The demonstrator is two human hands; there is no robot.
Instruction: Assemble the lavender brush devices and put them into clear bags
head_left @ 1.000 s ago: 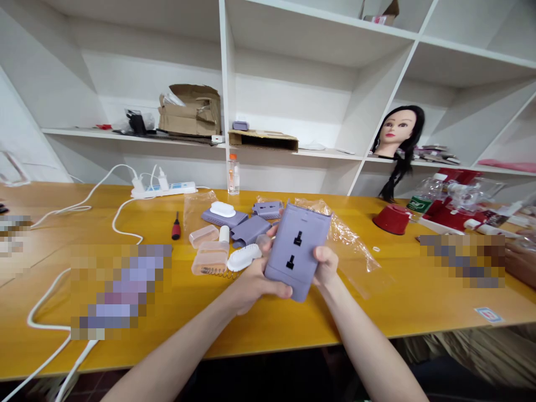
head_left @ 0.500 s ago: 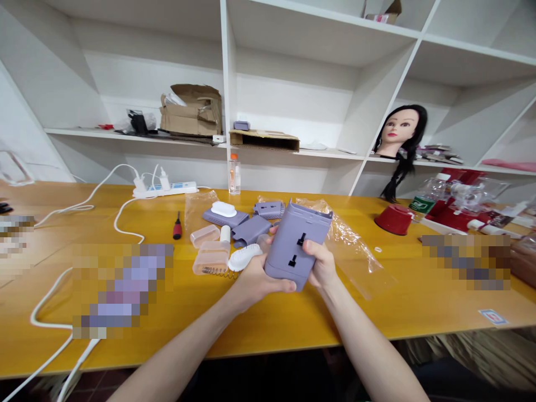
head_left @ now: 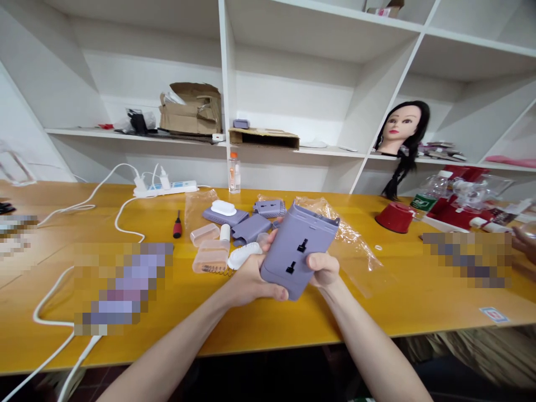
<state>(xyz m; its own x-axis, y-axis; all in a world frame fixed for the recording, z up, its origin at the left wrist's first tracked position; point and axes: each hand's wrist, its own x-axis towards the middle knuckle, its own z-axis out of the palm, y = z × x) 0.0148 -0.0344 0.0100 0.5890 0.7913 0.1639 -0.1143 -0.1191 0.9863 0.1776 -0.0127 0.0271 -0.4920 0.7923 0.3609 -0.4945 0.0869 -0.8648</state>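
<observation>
A purple plastic case (head_left: 288,237) with two black keyhole-shaped slots is held tilted above the table, its upper end open. My left hand (head_left: 252,279) grips its lower left side, thumb across the bottom edge. Around the right side is my right hand (head_left: 324,269), the thumb lying on the slotted face and the other fingers hidden behind. Just beyond my left hand lie a white brush-like piece (head_left: 242,255), a coiled spring (head_left: 215,270) and a clear plastic box (head_left: 209,257). Further back are a purple shell (head_left: 251,230) and a white oval piece (head_left: 223,207) on a purple part.
A red-handled screwdriver (head_left: 177,228) and a power strip (head_left: 167,190) with white cables are on the left. Clear plastic film (head_left: 358,251) spreads right of the case. A red bowl-shaped piece (head_left: 393,218) and a bottle (head_left: 429,195) stand farther right. Another person's hand (head_left: 525,243) shows at the right edge.
The case has come slightly lower and nearer to me and leans more to the right, still in both hands. At the right edge another person's hand has come into view.
</observation>
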